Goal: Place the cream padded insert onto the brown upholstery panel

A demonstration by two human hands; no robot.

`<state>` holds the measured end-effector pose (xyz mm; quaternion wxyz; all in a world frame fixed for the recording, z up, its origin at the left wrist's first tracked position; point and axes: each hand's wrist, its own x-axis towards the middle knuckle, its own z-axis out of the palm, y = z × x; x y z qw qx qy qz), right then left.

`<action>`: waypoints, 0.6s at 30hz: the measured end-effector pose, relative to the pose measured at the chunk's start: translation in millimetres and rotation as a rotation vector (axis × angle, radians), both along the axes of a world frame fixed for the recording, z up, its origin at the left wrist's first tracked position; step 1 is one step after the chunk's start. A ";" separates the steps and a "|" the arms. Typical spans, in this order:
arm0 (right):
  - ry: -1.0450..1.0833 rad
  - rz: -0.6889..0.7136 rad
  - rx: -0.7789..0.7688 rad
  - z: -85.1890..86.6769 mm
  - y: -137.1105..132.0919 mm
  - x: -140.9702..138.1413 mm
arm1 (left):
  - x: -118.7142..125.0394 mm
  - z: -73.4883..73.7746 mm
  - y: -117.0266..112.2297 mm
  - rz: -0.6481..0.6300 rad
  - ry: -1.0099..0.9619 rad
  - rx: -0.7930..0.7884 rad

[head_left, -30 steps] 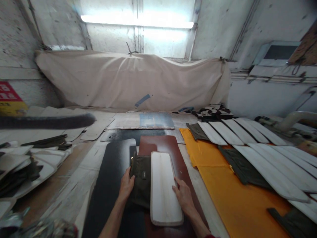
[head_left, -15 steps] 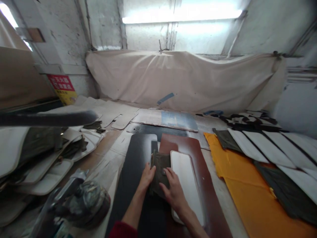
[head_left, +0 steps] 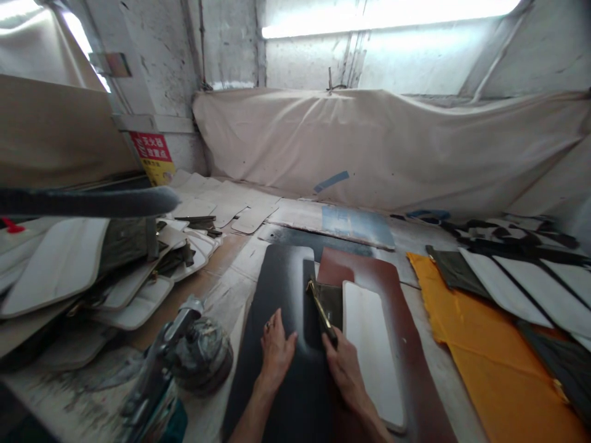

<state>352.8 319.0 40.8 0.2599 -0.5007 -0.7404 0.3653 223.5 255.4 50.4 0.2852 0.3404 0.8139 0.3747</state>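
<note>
The right hand pinches the near end of a dark olive fabric piece whose raised left edge carries a brass-coloured zipper or trim, lifted off the bench; the fabric lies between a matte black sheet and a white padded panel, partly over both. The left hand rests flat on the black sheet just left of it, fingers loosely spread, a ring on one finger. The white panel is a long rounded rectangle with a stitched border, lying on a glossy reddish-brown board. To the right, an orange cloth carries more white panels and olive pieces laid in a row. To the left sits a heap of similar white padded panels, and nearer, a grimy metal tool — its make cannot be told. A creased beige cloth hangs along the back wall; a red-and-yellow sign bears characters too small to read.
</note>
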 end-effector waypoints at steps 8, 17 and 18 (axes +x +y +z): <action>0.203 -0.038 -0.096 -2.8 13.6 31.2 | 76.2 -23.9 -53.8 -0.623 0.358 -0.334; 0.046 -0.002 -0.002 -4.6 21.9 47.6 | 82.0 -1.5 -56.7 -0.555 0.395 -0.256; 0.022 -0.002 0.010 -4.5 21.7 49.0 | 79.3 5.0 -57.2 -0.508 0.393 -0.221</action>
